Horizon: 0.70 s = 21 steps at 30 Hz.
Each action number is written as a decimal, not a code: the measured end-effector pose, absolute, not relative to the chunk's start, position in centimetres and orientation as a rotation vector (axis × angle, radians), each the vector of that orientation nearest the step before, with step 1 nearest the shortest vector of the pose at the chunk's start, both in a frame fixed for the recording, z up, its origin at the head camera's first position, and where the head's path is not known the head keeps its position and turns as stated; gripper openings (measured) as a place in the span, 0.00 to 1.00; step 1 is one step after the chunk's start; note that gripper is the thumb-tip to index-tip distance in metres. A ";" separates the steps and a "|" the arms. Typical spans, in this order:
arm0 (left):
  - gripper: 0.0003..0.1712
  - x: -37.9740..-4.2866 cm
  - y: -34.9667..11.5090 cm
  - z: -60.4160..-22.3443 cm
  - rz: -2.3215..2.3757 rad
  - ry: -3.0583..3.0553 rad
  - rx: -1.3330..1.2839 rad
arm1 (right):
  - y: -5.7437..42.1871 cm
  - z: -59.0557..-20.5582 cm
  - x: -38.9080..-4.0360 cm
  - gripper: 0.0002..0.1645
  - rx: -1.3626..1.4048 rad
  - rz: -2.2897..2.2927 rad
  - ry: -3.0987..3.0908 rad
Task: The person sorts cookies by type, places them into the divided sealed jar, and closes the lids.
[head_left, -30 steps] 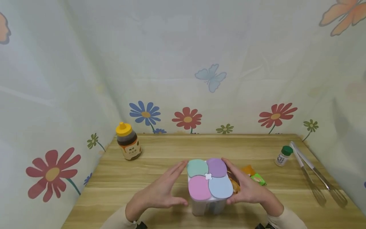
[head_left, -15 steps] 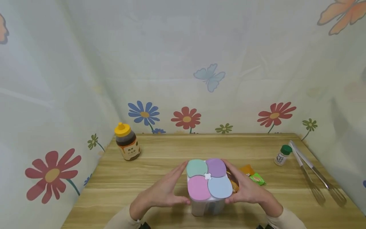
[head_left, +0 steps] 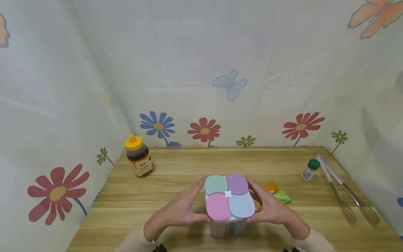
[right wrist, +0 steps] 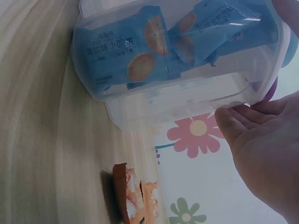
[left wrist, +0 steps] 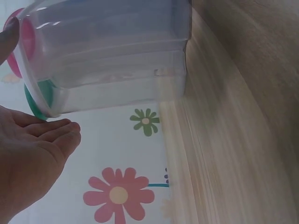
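Note:
A clear plastic storage box (head_left: pixel 227 229) stands on the table, with four petal-shaped lids (head_left: pixel 218 206) in green, purple, pink and blue. Blue snack packets (right wrist: pixel 126 51) printed with biscuits lie inside one compartment. My left hand (head_left: pixel 182 211) holds the box's left side near the top, thumb at the front corner and fingers at the back one. On the other side, my right hand (head_left: pixel 270 206) grips the rim between thumb and fingers, its fingertips right under the edge in the right wrist view. The compartments beside my left hand look bare through the clear wall (left wrist: pixel 117 88).
Behind the right hand lie a brown packet (head_left: pixel 255 201), partly hidden, an orange packet (head_left: pixel 270 186) and a green packet (head_left: pixel 282 196). A honey bottle (head_left: pixel 139 156) stands back left. At right are a green-capped shaker (head_left: pixel 310 170) and metal tongs (head_left: pixel 343 185). A flowered curtain (head_left: pixel 176 70) backs the table.
My left hand has moved slightly right, and its thumb has come from apart to the box's front corner. The right hand keeps its hold. The whole view has shifted a little.

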<state>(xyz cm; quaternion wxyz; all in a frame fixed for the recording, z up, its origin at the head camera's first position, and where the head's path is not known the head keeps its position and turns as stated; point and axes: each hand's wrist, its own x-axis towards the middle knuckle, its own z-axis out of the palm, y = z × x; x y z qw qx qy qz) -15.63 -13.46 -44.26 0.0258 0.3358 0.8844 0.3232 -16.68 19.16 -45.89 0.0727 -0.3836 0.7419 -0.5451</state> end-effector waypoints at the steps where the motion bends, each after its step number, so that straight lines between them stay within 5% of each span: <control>1: 0.66 -15.7 -13.4 -44.3 1.006 2.731 1.037 | 19.1 -45.9 -16.7 0.66 -1.149 -1.644 2.228; 21: 0.63 -16.7 -12.7 -44.8 1.352 2.418 1.110 | 19.0 -46.1 -16.3 0.62 -1.085 -1.699 2.164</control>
